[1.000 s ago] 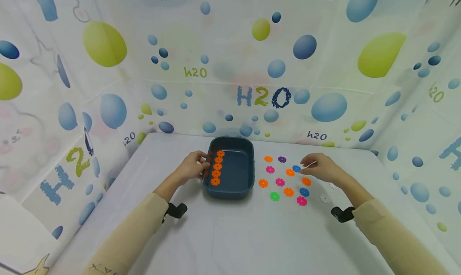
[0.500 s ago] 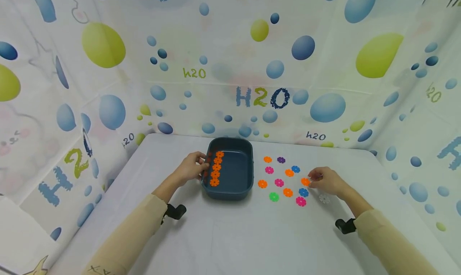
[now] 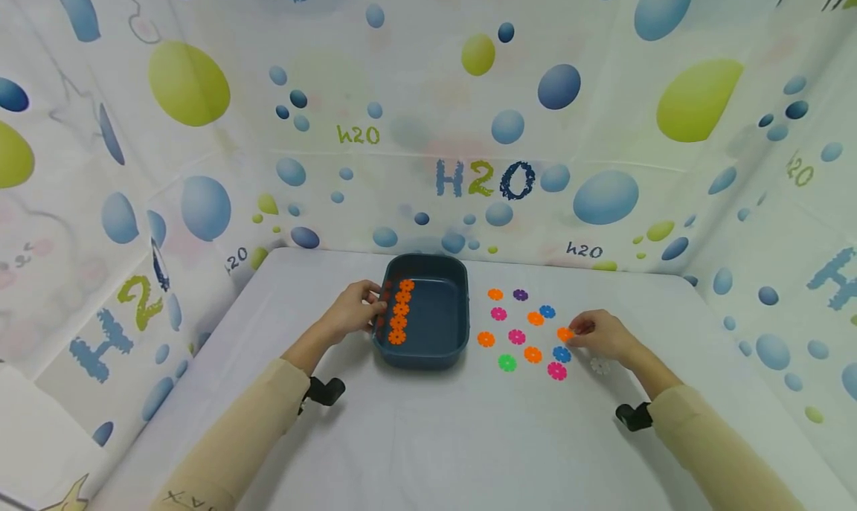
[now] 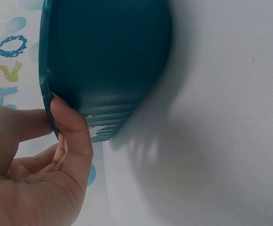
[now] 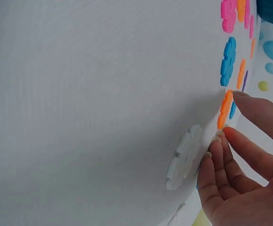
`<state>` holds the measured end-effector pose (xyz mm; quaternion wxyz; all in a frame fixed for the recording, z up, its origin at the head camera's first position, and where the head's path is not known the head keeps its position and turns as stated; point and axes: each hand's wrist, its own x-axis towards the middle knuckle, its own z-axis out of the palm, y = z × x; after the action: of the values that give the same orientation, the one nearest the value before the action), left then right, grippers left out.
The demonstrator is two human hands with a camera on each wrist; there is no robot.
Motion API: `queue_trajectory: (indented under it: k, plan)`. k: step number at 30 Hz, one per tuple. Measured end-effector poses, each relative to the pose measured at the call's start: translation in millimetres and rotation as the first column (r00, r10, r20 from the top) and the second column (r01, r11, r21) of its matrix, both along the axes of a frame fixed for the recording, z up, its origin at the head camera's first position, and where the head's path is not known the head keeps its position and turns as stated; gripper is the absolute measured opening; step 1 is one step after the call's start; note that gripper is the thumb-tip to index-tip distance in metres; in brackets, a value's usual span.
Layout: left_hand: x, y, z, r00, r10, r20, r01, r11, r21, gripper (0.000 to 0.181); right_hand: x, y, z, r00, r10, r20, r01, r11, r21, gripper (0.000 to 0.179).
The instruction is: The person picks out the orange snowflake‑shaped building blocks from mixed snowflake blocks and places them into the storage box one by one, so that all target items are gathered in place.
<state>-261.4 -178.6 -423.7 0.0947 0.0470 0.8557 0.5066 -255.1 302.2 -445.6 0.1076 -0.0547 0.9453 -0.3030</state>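
Observation:
My left hand (image 3: 351, 310) grips the left wall of a dark blue-green plastic bin (image 3: 420, 361), thumb inside and fingers outside. A row of several overlapping orange flower-shaped discs (image 3: 399, 310) runs along the bin's left side. On the right, my right hand (image 3: 605, 338) has its thumb and index fingertip at opposite edges of an orange flower-shaped disc (image 5: 224, 109), which lies at the table surface. A blue disc (image 3: 561, 355) lies just nearer to me. Close to the hand's underside is a white disc (image 5: 184, 157).
Between bin and right hand lie scattered flower-shaped discs: a purple one (image 3: 520, 294), a green one (image 3: 507, 363), pink ones such as this pink disc (image 3: 556, 370), and more orange and blue. A white cloth (image 3: 428, 436) covers the table. A patterned curtain (image 3: 402, 87) hangs behind.
My right hand has come down from beside the far blue disc to the orange disc, and its fingers have closed in on that disc. My left hand stays on the bin.

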Motion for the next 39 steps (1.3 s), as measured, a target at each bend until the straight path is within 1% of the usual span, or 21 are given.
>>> queue_trajectory:
  k: [7, 12, 17, 21, 26, 33, 39]
  plan:
    - [-0.6, -0.2, -0.6, 1.0, -0.008, 0.002, 0.008, 1.0, -0.001, 0.037, -1.4, -5.8, -0.9, 0.998, -0.054, 0.021, 0.054, 0.999, -0.002, 0.031]
    - [-0.5, 0.3, -0.5, 1.0, -0.011, -0.006, 0.011, 1.0, 0.01, 0.036, -0.9, -7.9, 2.8, 0.998, -0.064, 0.022, 0.064, 0.998, -0.005, 0.03]
    - [2.1, 1.9, 0.5, 1.0, -0.014, -0.003, 0.014, 1.0, 0.021, 0.038, -0.1, -6.8, 2.2, 0.998, -0.062, 0.007, 0.062, 0.998, -0.007, 0.029]
    - [2.7, 1.5, 0.7, 1.0, -0.014, -0.003, 0.014, 1.0, 0.01, 0.038, 0.0, -6.2, 1.9, 0.998, -0.069, -0.004, 0.069, 0.997, -0.034, 0.027]
    - [-0.1, 0.3, 0.7, 1.0, -0.018, -0.005, 0.018, 1.0, 0.002, 0.037, 0.5, -5.2, 5.5, 0.997, -0.079, -0.015, 0.078, 0.995, -0.065, 0.024]
    - [0.2, 0.5, 0.6, 1.0, -0.018, 0.001, 0.018, 1.0, -0.003, 0.037, 1.0, -4.4, 7.0, 0.997, -0.078, 0.003, 0.078, 0.989, -0.124, 0.023]
    - [-0.7, -0.7, -0.5, 1.0, -0.023, -0.001, 0.023, 1.0, 0.003, 0.036, 2.4, -13.5, 17.7, 0.999, -0.049, -0.001, 0.048, 0.983, -0.18, 0.027]
